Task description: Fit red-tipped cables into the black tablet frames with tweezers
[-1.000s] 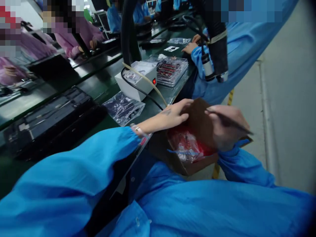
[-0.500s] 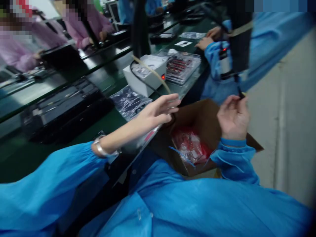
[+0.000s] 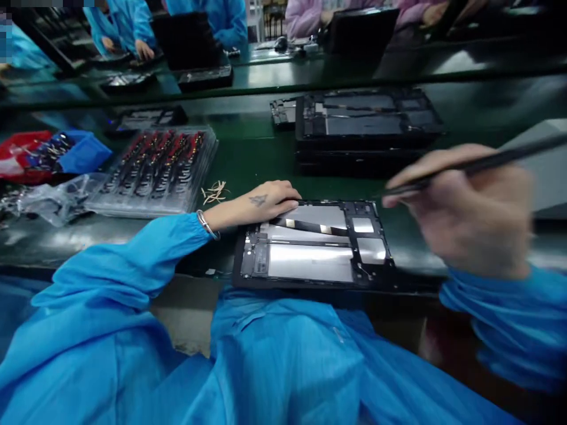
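An opened tablet chassis with silver panels lies flat at the near edge of the green bench, right in front of me. My left hand rests palm down on its upper left corner, fingers together and flat. My right hand, blurred by motion, hovers above the chassis's right end. It is closed around a thin black stick-like tool that points left. Both arms wear blue sleeves.
A clear tray of red-and-black parts sits to the left, with plastic bags and a red bag beyond it. More dark tablet shells lie behind. Other people in blue and pink work across the bench.
My view swung from the cardboard box beside me back to the bench. My left hand moved onto the tablet chassis and my right hand, holding the black tool, came over it.
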Demonstrator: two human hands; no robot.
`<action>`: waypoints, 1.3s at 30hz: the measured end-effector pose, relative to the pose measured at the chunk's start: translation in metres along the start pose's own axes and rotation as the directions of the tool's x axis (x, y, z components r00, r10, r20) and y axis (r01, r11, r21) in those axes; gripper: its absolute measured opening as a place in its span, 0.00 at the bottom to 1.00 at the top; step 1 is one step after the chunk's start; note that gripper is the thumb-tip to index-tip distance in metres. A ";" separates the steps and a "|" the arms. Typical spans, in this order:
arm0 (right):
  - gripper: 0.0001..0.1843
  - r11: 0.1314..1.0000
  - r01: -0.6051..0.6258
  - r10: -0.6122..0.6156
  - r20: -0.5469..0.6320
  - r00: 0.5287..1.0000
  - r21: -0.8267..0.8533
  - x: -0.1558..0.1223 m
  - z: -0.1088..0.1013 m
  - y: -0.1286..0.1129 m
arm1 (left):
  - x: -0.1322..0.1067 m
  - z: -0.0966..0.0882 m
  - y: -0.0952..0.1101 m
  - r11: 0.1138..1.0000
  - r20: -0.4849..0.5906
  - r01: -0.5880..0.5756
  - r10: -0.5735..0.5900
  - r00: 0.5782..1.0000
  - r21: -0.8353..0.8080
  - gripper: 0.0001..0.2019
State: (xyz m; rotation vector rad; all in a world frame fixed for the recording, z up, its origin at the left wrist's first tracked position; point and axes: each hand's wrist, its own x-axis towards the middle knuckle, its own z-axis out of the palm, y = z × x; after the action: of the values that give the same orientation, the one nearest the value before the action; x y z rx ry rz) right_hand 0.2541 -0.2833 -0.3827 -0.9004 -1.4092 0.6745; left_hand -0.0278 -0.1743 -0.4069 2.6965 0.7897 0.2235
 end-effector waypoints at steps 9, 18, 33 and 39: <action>0.09 0.938 -0.154 0.239 0.257 0.936 -0.309 0.022 0.029 0.056 | -0.008 0.018 0.011 0.998 -0.018 0.010 -0.011 1.000 -0.062 0.20; 0.07 0.872 -0.081 0.251 0.298 0.921 -0.484 0.022 0.029 0.040 | -0.010 0.019 0.012 0.999 -0.047 -0.013 0.011 0.999 -0.048 0.20; 0.12 0.861 -0.198 0.358 0.283 0.889 -0.468 0.027 0.035 0.029 | -0.011 0.020 0.010 0.999 -0.060 -0.022 0.019 0.998 -0.039 0.18; 0.10 0.864 -0.152 0.330 0.311 0.891 -0.480 0.027 0.034 0.028 | -0.011 0.021 0.011 0.999 -0.056 -0.014 0.012 0.998 -0.045 0.18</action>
State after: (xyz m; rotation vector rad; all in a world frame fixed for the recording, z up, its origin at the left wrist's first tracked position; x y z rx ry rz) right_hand 0.2257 -0.2416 -0.3942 -1.3852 -1.8672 0.7632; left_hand -0.0266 -0.1940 -0.4232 2.6641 0.7735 0.3170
